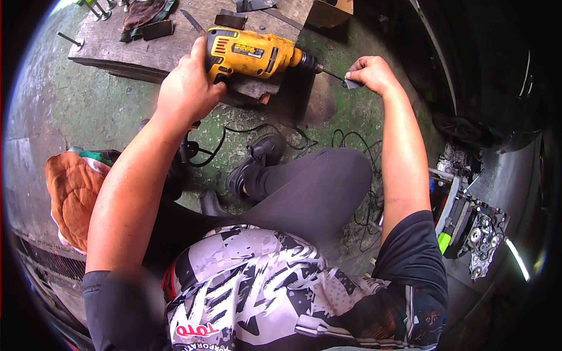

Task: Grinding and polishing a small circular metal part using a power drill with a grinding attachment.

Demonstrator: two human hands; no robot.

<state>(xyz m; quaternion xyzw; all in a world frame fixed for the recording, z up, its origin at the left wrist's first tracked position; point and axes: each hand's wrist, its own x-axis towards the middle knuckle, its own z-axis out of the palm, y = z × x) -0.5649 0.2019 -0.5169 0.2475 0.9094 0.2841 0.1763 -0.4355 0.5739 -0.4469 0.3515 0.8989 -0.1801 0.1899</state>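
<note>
My left hand [190,85] is closed around the rear grip of a yellow and black power drill [252,54], which lies on its side above the corner of a worn wooden bench. Its black chuck [310,62] points right and grips a thin dark rod [333,74]. At the rod's far end, my right hand [372,75] pinches a small grey piece [352,83] that looks like abrasive paper. The fingers hide whether this piece wraps the rod or only touches it. My right arm reaches out, clear of the bench.
The wooden bench [126,51] carries a dark rag [143,13], dark blocks [158,29] and several upright metal valves [71,40]. A cardboard box [331,13] stands beyond it. Black cable [275,126] loops across the green floor. Engine parts [483,234] lie at the right; an orange cloth [76,193] is at the left.
</note>
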